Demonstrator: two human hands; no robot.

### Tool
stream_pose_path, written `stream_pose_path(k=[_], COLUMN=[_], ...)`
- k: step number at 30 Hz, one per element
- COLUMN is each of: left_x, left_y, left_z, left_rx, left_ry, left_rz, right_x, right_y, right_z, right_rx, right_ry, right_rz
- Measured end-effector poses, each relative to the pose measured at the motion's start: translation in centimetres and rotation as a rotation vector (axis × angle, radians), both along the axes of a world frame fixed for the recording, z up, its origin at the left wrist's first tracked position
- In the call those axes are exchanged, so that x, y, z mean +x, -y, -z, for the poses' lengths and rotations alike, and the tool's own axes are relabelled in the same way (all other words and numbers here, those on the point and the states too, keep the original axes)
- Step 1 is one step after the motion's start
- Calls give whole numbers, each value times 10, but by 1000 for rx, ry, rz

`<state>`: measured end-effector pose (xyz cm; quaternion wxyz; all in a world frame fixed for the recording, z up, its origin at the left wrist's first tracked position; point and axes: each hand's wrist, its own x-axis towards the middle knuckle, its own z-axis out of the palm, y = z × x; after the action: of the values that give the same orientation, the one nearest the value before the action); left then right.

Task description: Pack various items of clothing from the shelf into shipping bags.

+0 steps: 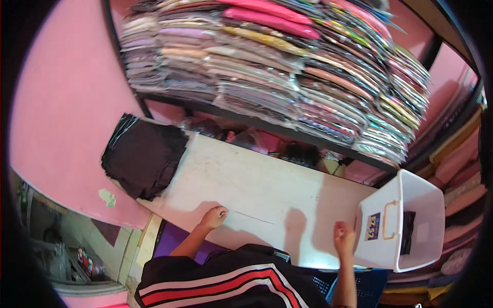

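Note:
My left hand (214, 217) is curled above the near left part of a white table (262, 181), with a small, thin, light item between its fingers that I cannot identify. My right hand (344, 235) is raised over the table's near right part, beside a white plastic bin; its fingers are bent, and a small pale spot shows at them, too unclear to name. A thin dark line (254, 218) runs over the tabletop between the hands. A stack of dark fabric (148, 154) lies at the table's left end.
The white plastic bin (379, 231) with an orange handle stands at the table's right end, a dark item (408, 233) inside. Behind the table, a shelf (269, 133) bears stacked fabrics in clear bags (254, 69). Fabric rolls or stacks (462, 184) stand at far right.

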<state>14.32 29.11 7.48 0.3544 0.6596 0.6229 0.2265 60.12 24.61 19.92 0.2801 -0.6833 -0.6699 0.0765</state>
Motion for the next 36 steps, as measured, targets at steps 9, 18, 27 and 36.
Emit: stream_pose_path(k=[9,18,27,36], left_x=[-108,-248,-274,-291], left_y=[-16,-66,-73,-80], left_z=[-11,6,-2,-10], left_rx=[272,684,120,209], left_ry=[84,-375,-692,-552], left_rz=[-335,-785,-607,-694], right_x=[-81,-92,-90,-93], right_y=[50,51,52,50], right_z=[165,161,163,158], right_rx=[-195,-155,-210,-214], right_ry=[189,311,334,347], right_rz=[233,292,307,309])
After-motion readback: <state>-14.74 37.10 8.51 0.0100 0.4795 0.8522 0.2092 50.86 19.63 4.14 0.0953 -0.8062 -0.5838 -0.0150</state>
